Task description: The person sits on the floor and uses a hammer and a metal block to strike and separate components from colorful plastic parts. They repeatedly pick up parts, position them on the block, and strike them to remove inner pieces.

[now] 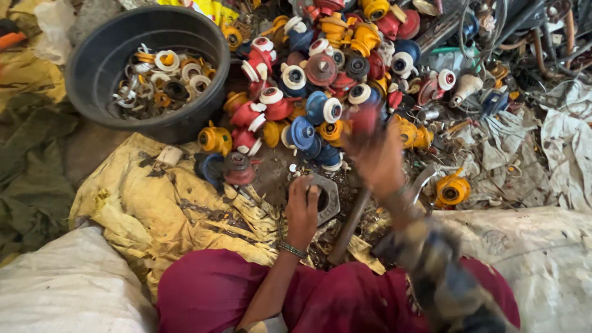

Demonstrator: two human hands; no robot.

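My left hand (301,211), a bracelet on its wrist, grips a large grey metal hex nut (330,198) lying on the ground, with its fingers over the nut's hole. My right hand (377,159) is raised above it and blurred by motion. It seems to hold a red plastic part (364,118) at its fingertips. A dark metal rod (347,229) lies slanted on the ground between my two arms. Just beyond my hands sits a heap of red, blue and yellow plastic caps (308,92) with white inserts.
A black round tub (92,74) at the upper left holds several white and yellow rings. Yellow sheeting (154,203) and white sacks (68,290) cover the ground on the left. Wires and scrap (524,55) fill the right. A lone yellow cap (451,190) lies to the right.
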